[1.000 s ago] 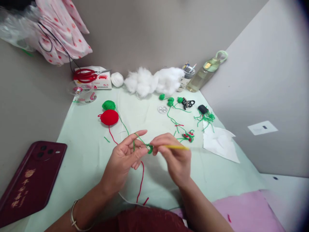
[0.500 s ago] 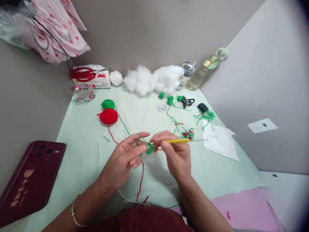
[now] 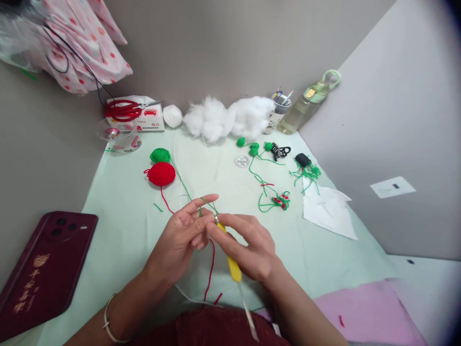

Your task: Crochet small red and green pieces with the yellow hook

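Note:
My left hand (image 3: 182,230) pinches a small piece of green crochet work, mostly hidden between the fingertips, with green yarn (image 3: 185,185) running over the raised index finger. My right hand (image 3: 247,242) closes on a yellow-handled crochet hook (image 3: 233,264), its handle tilted down toward me and its tip at the left fingertips. Behind my left hand lie a green yarn ball (image 3: 160,155) and a red yarn ball (image 3: 161,173). A red strand (image 3: 212,269) hangs below the hands.
White stuffing (image 3: 211,120), a pen cup (image 3: 276,113) and a bottle (image 3: 306,105) line the back. Green yarn pieces (image 3: 254,151) and white paper (image 3: 329,211) lie right. Red scissors (image 3: 124,110) rest on a box back left; a phone (image 3: 50,269) lies left.
The yellow hook has swung from pointing right to pointing down toward me. My right hand has turned with it, and its fingertips have come closer to my left. The green work is now mostly hidden.

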Demonstrator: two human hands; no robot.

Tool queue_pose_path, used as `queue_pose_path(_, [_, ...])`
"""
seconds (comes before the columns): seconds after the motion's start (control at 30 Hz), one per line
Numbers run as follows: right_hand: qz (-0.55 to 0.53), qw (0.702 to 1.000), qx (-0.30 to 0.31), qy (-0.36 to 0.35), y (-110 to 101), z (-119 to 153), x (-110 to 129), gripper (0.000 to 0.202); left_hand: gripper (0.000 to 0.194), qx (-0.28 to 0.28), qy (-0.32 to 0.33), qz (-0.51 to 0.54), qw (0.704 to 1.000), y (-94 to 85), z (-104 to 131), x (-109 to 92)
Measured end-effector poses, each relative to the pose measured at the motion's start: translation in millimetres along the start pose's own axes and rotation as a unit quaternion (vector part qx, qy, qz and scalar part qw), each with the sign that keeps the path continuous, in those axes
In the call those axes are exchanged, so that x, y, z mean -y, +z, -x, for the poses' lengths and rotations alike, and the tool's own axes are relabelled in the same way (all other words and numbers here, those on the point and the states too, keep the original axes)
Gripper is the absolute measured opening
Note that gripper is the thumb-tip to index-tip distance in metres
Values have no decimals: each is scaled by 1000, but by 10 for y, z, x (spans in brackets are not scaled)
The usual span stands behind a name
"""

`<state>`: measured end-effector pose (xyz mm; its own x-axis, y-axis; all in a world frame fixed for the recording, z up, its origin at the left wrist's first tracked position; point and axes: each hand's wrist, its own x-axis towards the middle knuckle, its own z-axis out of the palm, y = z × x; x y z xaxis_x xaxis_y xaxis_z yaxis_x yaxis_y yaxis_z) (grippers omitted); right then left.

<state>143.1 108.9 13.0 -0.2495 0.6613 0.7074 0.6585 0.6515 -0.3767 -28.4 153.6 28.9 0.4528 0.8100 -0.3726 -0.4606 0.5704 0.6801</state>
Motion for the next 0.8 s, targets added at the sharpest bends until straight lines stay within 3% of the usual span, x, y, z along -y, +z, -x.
queue_pose_path(0.07, [20,1000,-8,1,8,-7,3,41,38,17,-30,23,999,-20,-15,2])
queue_pose_path(0.13, [-66,995,-43,69,6,-31,-13,33,37,16,-45,33,998,-42,-32,-6])
queue_pose_path(0.23, [-278,932,-97,209,3,-74,-53,22,35,-7,-20,13,1000,-50,-36,-17])
queue_pose_path(0.3, [-338,901,-104,252,20,-85,-68,22,37,-21,15,-17,1000,-32,-18,-5])
queue_pose_path(0.37, [-271,933,-83,221,57,-68,-64,21,42,-29,43,-43,998,-8,8,25])
queue_pose_path(0.43, [-125,981,-66,130,97,-30,-50,25,46,-31,48,-43,997,8,25,58])
queue_pose_path(0.5, [-33,996,-64,55,116,5,-41,31,47,-18,19,-17,1000,2,22,74])
queue_pose_path(0.57, [-67,992,-79,69,98,13,-46,32,46,4,-27,21,999,-25,-2,62])
queue_pose_path(0.63, [-178,966,-109,151,52,-10,-67,28,42,22,-56,50,997,-61,-32,30])
queue_pose_path(0.73, [-352,883,-163,264,-5,-73,-104,20,31,25,-43,59,997,-97,-55,-15])
queue_pose_path(0.8, [-422,842,-161,295,-7,-107,-111,18,23,23,-28,47,998,-94,-48,-15])
